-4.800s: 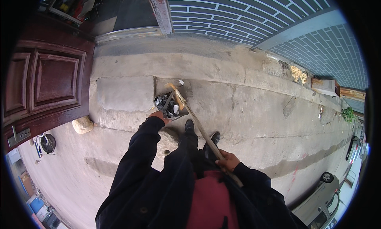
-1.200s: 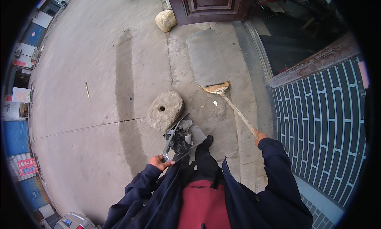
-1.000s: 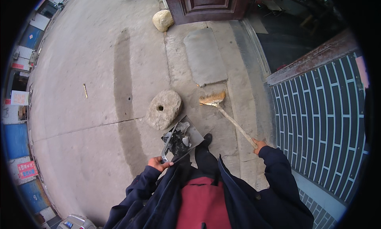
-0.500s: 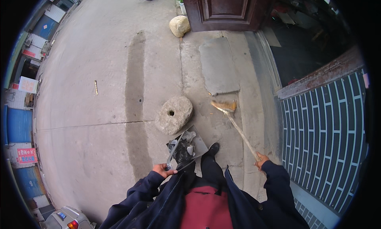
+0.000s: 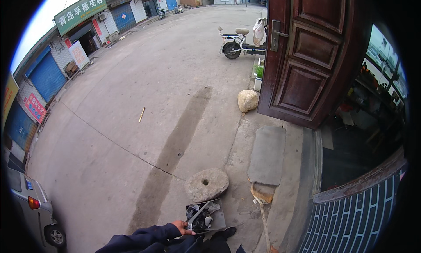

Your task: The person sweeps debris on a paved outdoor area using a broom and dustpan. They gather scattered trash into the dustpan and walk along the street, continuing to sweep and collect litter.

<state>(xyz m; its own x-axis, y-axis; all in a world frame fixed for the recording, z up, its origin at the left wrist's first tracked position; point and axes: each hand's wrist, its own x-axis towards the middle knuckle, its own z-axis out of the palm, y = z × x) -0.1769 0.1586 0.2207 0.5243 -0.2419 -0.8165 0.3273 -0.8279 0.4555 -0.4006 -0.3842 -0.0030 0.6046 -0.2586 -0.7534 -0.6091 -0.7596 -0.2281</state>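
My left hand (image 5: 182,228) is closed around the handle of a metal dustpan (image 5: 217,217), low in the view. Dark and pale crumpled rubbish (image 5: 202,219) lies in the pan, which sits just in front of a round stone with a hole (image 5: 215,185). Only a bit of my right hand (image 5: 274,249) shows at the bottom edge, gripping the broom's wooden handle (image 5: 265,224). The broom head (image 5: 262,193) rests on the ground at the near edge of a grey mat (image 5: 266,154). My dark shoe (image 5: 229,232) is beside the dustpan.
A brown panelled door (image 5: 302,56) stands ajar over a dark doorway on the right. A pale boulder (image 5: 247,100) sits by its foot, with a scooter (image 5: 239,43) farther back. A short stick (image 5: 141,114) lies on the concrete. A silver vehicle (image 5: 33,205) is at left.
The view has tilted up, so my hands, dustpan and broom appear lower. The broom head has moved up against the mat's edge. Both hands keep their holds.
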